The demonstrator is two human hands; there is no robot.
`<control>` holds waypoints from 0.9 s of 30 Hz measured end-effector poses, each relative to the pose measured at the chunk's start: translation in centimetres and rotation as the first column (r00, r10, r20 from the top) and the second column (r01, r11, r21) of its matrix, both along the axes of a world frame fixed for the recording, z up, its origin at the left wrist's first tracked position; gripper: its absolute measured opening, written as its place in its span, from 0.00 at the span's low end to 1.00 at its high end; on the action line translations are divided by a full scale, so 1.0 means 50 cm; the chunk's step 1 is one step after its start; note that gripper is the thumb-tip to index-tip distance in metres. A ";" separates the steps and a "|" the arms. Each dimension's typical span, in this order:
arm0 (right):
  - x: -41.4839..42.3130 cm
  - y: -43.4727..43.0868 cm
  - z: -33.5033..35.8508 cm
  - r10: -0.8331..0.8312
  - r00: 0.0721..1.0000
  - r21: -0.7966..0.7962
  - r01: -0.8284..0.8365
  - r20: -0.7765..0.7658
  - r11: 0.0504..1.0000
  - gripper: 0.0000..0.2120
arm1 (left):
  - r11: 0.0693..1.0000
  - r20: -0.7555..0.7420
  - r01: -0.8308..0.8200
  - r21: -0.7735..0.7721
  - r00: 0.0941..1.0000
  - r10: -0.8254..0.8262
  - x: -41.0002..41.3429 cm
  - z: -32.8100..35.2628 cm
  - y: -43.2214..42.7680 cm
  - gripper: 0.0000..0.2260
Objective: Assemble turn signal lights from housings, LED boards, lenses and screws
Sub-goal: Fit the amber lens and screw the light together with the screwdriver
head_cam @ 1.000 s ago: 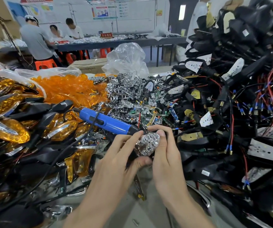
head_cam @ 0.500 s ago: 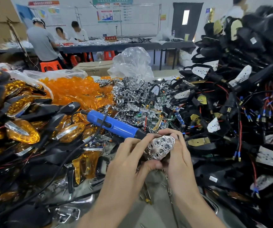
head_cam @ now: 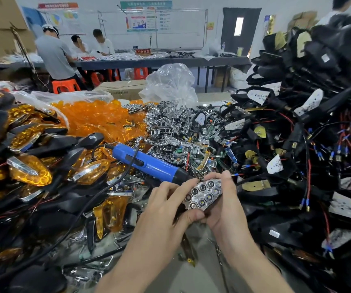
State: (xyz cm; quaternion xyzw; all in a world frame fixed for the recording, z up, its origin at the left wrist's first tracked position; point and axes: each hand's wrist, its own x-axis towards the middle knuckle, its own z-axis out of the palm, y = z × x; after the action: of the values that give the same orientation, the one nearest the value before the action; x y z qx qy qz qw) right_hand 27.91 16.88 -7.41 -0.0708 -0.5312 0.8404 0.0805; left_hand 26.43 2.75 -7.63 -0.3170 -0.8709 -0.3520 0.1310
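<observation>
The shiny reflector [head_cam: 204,195] had turned since a moment before, showing more of its little cups. Both hands pinched it: the left hand [head_cam: 166,210] with thumb below and fingers on top, the right hand [head_cam: 227,208] curled round its other end. It sat between them, and the blue screwdriver [head_cam: 147,163] lay just behind the left fingers.

Only 1 view here: a wide-angle head cam, looking forward and down from the wearer's eye line. The left hand [head_cam: 166,206] and right hand [head_cam: 227,210] sit really close, lower middle of the frame. The far table [head_cam: 149,62] shows small across the top, so it takes in the room too.
</observation>
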 end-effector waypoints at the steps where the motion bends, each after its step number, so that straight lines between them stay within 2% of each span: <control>1: 0.003 0.001 -0.004 -0.003 1.000 0.029 0.003 -0.013 1.000 0.18 | 1.000 -0.001 0.000 -0.003 1.000 0.000 0.000 0.000 0.000 0.25; 11: 0.009 0.003 -0.015 -0.015 0.989 0.091 0.028 -0.144 0.995 0.13 | 0.999 0.042 -0.003 0.039 0.999 0.001 0.000 0.000 -0.003 0.28; 15: 0.007 0.009 -0.008 -0.077 0.987 0.020 0.081 -0.138 0.997 0.06 | 0.997 0.030 -0.009 0.071 1.000 0.007 0.008 0.009 -0.007 0.23; 21: 0.009 0.029 0.008 -0.143 0.979 -0.125 0.125 -0.144 0.984 0.04 | 0.999 -0.020 -0.045 0.027 0.999 0.046 0.017 0.021 -0.022 0.17; 27: 0.008 0.045 0.013 -0.153 0.974 -0.160 0.126 -0.169 0.979 0.04 | 0.992 -0.017 -0.114 -0.057 0.993 0.113 0.010 0.027 -0.043 0.21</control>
State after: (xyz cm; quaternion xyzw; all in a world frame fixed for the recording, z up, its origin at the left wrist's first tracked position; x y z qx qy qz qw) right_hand 28.30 19.13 -6.76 -0.0375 -0.4514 0.8728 0.1819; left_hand 26.92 0.61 -6.29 -0.2732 -0.8963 -0.3165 0.1475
